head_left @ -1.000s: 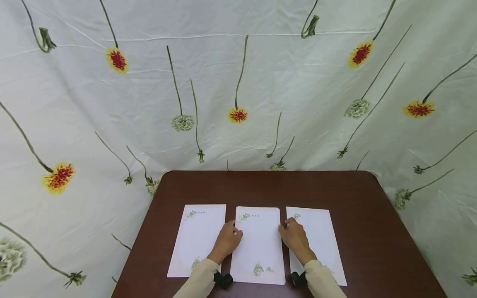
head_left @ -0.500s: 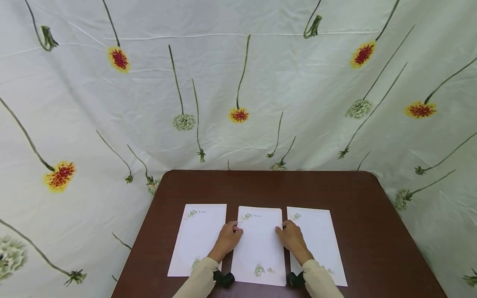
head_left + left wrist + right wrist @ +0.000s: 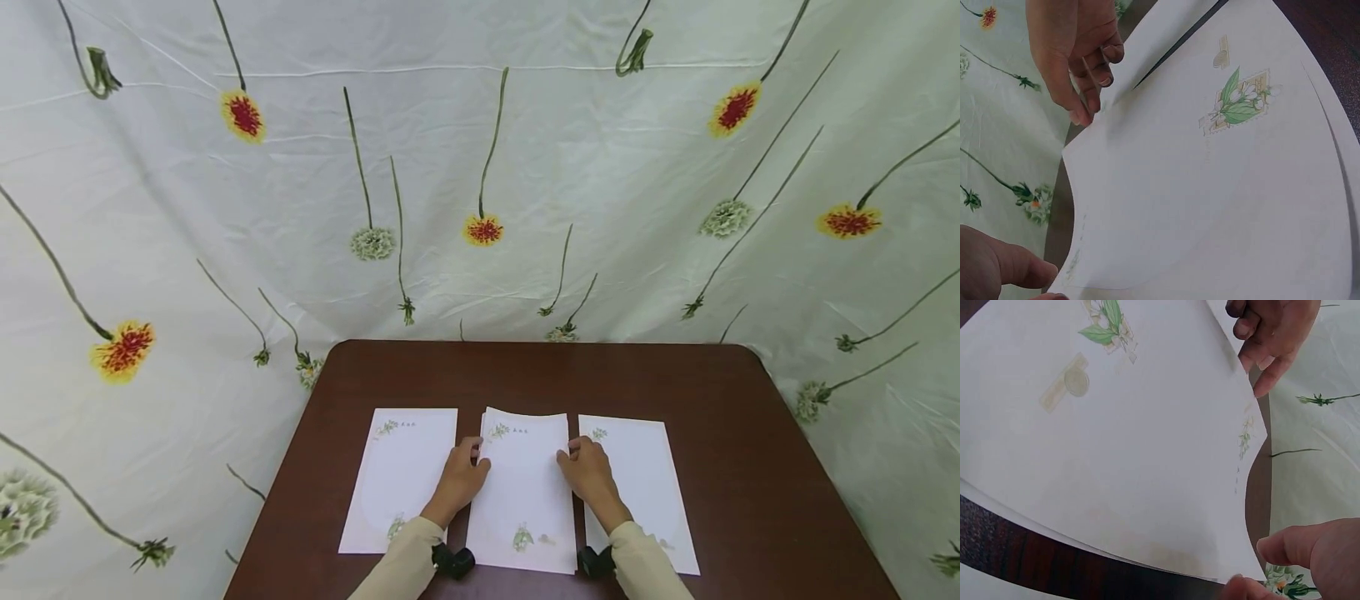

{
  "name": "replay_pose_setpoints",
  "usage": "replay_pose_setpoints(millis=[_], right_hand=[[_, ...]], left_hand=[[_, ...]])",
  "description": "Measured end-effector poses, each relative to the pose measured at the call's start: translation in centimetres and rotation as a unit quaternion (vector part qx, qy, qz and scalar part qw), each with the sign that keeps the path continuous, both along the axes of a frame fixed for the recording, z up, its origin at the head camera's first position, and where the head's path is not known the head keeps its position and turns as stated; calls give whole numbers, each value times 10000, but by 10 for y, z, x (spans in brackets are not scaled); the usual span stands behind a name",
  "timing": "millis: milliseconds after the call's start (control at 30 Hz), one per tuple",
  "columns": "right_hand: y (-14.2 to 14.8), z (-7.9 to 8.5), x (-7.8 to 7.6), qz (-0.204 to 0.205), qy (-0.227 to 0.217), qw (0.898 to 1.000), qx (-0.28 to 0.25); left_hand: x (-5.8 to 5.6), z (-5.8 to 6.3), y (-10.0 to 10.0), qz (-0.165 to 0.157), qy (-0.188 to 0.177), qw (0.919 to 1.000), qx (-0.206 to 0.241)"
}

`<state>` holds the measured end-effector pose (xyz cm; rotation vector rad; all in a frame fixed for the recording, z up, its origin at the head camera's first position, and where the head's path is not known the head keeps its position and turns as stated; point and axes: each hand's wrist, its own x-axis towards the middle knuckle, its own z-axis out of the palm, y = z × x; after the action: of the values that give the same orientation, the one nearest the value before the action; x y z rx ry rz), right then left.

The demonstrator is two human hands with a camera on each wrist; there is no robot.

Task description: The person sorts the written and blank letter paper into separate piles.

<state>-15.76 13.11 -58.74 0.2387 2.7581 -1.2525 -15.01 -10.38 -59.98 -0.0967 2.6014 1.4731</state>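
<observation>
A printed sheet of paper (image 3: 521, 492) with faint green plant drawings lies in the middle of the head view, between both hands. Its far edge is bowed, and another sheet's edge shows under it. My left hand (image 3: 459, 479) pinches its left edge, with the thumb on top in the left wrist view, where the left thumb (image 3: 1013, 269) is at lower left. At the right edge, my right hand (image 3: 592, 477) pinches the paper between thumb and fingers. The right thumb (image 3: 1291, 547) shows at lower right in the right wrist view.
Similar printed sheets lie on either side, a left sheet (image 3: 405, 483) and a right sheet (image 3: 637, 492), each partly under a forearm. All rest on a dark brown table (image 3: 525, 375). Behind it hangs a white flowered cloth (image 3: 420, 183).
The middle sheet's far edge has shifted slightly away and bowed upward, its far left corner now higher. Both hands stay at its sides, with the right slightly closer to the left.
</observation>
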Motion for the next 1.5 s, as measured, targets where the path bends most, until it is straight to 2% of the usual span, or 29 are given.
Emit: replay_pose_setpoints(millis=[100, 200, 467, 700, 967, 1200, 1500], right_hand=[[1, -2, 0, 6, 211, 9998, -9], [1, -4, 1, 3, 194, 9998, -111], [-1, -6, 0, 40, 196, 9995, -254], [-4, -6, 1, 50, 199, 9997, -135], [-4, -8, -1, 45, 438, 9990, -39], [-7, -1, -6, 107, 520, 9986, -38], [-14, 7, -10, 184, 519, 9985, -77]], left_hand=[[0, 1, 0, -57, 96, 9999, -102], [0, 1, 0, -92, 231, 9994, -248], [1, -5, 0, -29, 180, 9991, -376], [2, -6, 0, 42, 210, 9991, -365], [5, 2, 0, 178, 250, 9989, -360], [3, 11, -7, 134, 425, 9981, -428], [-1, 15, -20, 197, 376, 9978, -510]])
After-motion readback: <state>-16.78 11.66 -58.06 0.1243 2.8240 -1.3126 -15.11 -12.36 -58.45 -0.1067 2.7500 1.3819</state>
